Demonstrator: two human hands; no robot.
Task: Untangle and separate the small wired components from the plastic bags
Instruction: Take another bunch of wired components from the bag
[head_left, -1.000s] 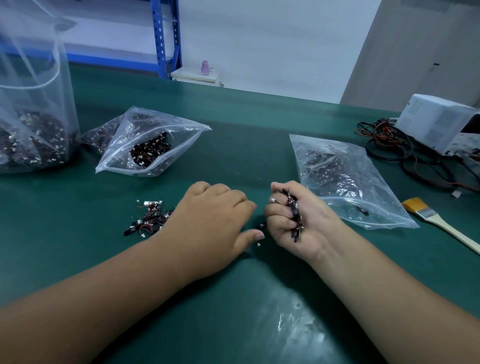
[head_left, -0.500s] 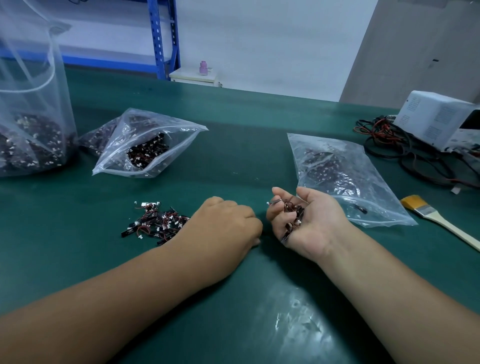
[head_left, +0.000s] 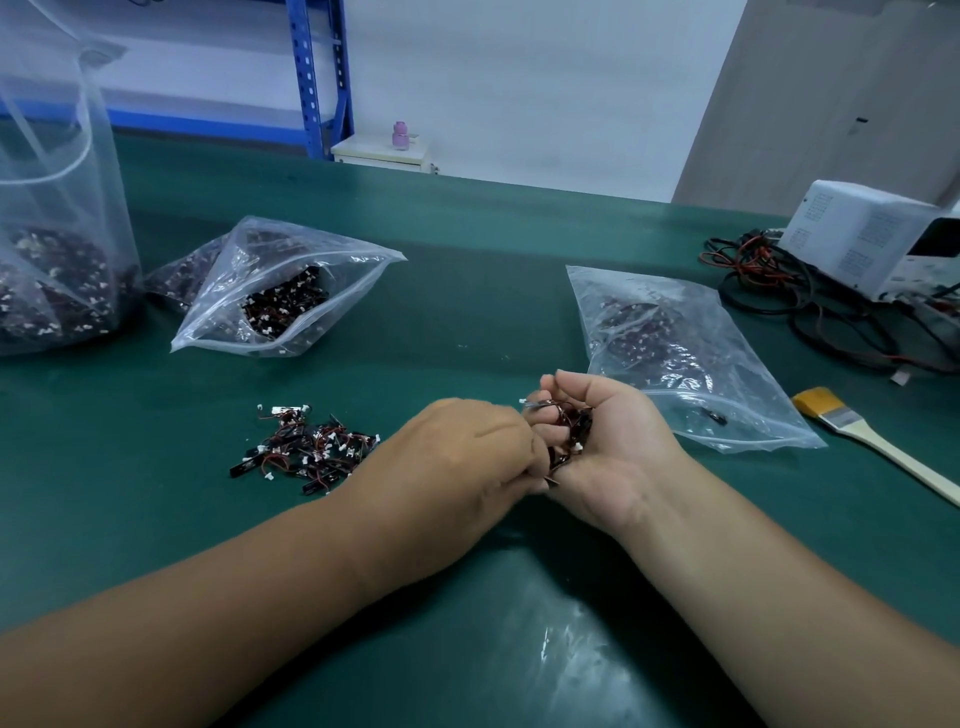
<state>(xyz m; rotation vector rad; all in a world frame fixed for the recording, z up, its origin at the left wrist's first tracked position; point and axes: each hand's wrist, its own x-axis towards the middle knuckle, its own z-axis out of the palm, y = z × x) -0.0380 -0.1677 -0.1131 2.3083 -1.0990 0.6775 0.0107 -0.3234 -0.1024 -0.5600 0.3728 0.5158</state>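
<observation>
The right grip (head_left: 608, 447) lies palm up and cupped, its fingers curled round a clump of wired components (head_left: 569, 428). The left grip (head_left: 457, 457) is back up, touching it, with fingers bent into that clump; whether they pinch a piece I cannot tell. Just left of the left grip a loose pile (head_left: 306, 449) of the same parts lies on the green surface (head_left: 467, 291). Just beyond the right grip lies a flat plastic bag (head_left: 685, 353) with more parts inside. Farther left an open bag (head_left: 280, 296) and a tall bag (head_left: 57, 260) also hold parts. At the right are a brush (head_left: 872, 441), cables (head_left: 769, 280) and a white box (head_left: 872, 234)
</observation>
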